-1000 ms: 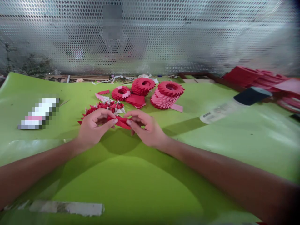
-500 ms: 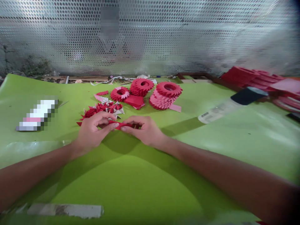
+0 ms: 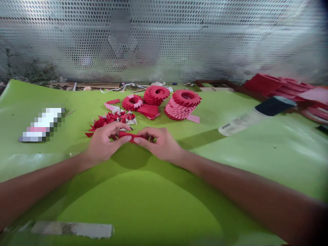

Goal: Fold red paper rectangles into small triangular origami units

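Observation:
Both of my hands meet over the green table cover (image 3: 143,201) and pinch one small red paper strip (image 3: 130,137) between them. My left hand (image 3: 104,143) grips its left end with thumb and fingers closed. My right hand (image 3: 160,143) pinches the right end, fingers curled. Just behind my left hand lies a heap of folded red and white paper triangles (image 3: 112,119). Further back stand red paper rings (image 3: 156,94) and a red and pink stacked ring (image 3: 182,104), with flat red paper sheets (image 3: 148,110) between them.
A clear bottle with a dark cap (image 3: 256,116) lies on its side at the right. Stacks of red paper (image 3: 279,87) sit at the far right. A pixelated object (image 3: 42,124) lies at the left, a strip of tape (image 3: 71,229) near the front edge. A perforated metal screen (image 3: 179,41) closes the back.
The red paper piece has been folded narrower between my fingers, and my right hand's fingers have curled closer over it. Both hands stay in the same spot.

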`<act>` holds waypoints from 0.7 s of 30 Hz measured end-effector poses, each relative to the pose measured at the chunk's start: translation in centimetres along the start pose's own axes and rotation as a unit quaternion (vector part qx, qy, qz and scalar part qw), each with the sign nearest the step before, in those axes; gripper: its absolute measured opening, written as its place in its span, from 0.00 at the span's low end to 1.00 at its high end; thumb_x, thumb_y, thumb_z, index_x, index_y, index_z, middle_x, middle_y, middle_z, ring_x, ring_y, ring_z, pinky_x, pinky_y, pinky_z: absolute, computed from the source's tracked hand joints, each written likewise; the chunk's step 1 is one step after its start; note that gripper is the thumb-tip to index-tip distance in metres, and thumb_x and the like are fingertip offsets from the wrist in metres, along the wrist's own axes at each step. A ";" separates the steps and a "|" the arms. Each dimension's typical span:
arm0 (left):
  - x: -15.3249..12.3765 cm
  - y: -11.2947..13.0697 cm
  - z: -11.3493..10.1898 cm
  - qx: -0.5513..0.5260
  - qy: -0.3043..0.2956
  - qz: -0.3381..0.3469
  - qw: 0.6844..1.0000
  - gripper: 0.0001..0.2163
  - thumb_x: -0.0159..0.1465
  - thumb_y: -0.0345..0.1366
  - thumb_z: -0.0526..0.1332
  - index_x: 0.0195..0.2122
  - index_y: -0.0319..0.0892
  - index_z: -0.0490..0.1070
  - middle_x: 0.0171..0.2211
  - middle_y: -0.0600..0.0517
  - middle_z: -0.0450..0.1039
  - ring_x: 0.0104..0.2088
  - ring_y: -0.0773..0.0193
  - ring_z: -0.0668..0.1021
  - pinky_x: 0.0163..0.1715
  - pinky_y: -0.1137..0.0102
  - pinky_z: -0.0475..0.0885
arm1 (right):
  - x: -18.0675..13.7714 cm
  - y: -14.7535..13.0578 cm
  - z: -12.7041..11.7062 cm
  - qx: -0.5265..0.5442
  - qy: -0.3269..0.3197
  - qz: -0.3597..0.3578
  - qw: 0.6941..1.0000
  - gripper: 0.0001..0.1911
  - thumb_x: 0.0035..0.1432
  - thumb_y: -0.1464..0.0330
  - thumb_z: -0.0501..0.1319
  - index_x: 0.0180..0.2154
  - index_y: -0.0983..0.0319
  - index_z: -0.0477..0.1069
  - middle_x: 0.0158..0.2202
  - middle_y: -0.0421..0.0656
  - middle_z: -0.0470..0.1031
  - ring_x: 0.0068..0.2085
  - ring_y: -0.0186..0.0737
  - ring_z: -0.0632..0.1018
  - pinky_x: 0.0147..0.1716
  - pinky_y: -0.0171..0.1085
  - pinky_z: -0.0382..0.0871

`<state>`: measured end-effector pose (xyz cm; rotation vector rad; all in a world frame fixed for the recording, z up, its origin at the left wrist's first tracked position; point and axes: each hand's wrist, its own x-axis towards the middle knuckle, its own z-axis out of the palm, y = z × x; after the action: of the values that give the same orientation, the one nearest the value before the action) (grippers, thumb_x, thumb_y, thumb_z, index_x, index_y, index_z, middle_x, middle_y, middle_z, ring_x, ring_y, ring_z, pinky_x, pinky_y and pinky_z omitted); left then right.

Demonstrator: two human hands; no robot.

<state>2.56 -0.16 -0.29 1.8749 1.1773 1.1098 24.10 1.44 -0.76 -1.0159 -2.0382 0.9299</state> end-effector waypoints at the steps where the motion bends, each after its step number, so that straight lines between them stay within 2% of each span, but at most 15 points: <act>1: 0.0 0.0 0.0 0.002 0.000 -0.003 1.000 0.14 0.62 0.43 0.69 0.44 0.40 0.78 0.37 0.48 0.83 0.30 0.64 0.82 0.29 0.72 0.77 | 0.0 0.1 0.0 0.003 0.000 0.004 1.000 0.15 0.63 0.57 0.64 0.38 0.63 0.81 0.28 0.42 0.79 0.24 0.31 0.72 0.21 0.31 0.60; 5: 0.0 -0.2 -0.1 0.002 -0.006 0.004 1.000 0.12 0.62 0.42 0.69 0.42 0.41 0.81 0.37 0.48 0.84 0.31 0.63 0.83 0.30 0.71 0.78 | 0.1 0.1 -0.1 0.005 0.002 0.005 1.000 0.13 0.64 0.60 0.63 0.38 0.62 0.81 0.31 0.43 0.81 0.26 0.32 0.74 0.23 0.31 0.62; 10: 0.0 -0.1 -0.1 0.009 -0.014 0.023 1.000 0.09 0.63 0.39 0.68 0.41 0.42 0.82 0.36 0.49 0.84 0.30 0.64 0.83 0.28 0.73 0.79 | 0.0 -0.2 -0.2 -0.010 0.000 0.003 1.000 0.14 0.65 0.60 0.62 0.35 0.63 0.80 0.29 0.42 0.80 0.26 0.32 0.74 0.22 0.30 0.62; 17: 0.0 -0.1 -0.2 0.019 -0.012 0.014 1.000 0.10 0.62 0.42 0.70 0.40 0.43 0.83 0.36 0.50 0.85 0.32 0.64 0.83 0.32 0.72 0.80 | -0.1 -0.2 -0.3 -0.045 0.001 -0.015 0.999 0.16 0.67 0.60 0.60 0.35 0.63 0.80 0.30 0.41 0.81 0.27 0.32 0.75 0.24 0.31 0.62; 21: 0.1 0.1 -0.2 0.034 -0.012 0.004 0.999 0.09 0.62 0.42 0.69 0.39 0.44 0.83 0.36 0.50 0.85 0.33 0.61 0.84 0.35 0.68 0.81 | -0.1 -0.2 -0.2 -0.061 0.009 -0.030 0.998 0.18 0.68 0.59 0.59 0.32 0.63 0.78 0.26 0.41 0.79 0.24 0.31 0.73 0.22 0.31 0.59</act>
<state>2.41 -0.13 -0.08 1.9391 1.2093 1.0613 24.25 1.36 -0.54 -1.0180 -2.1193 0.7709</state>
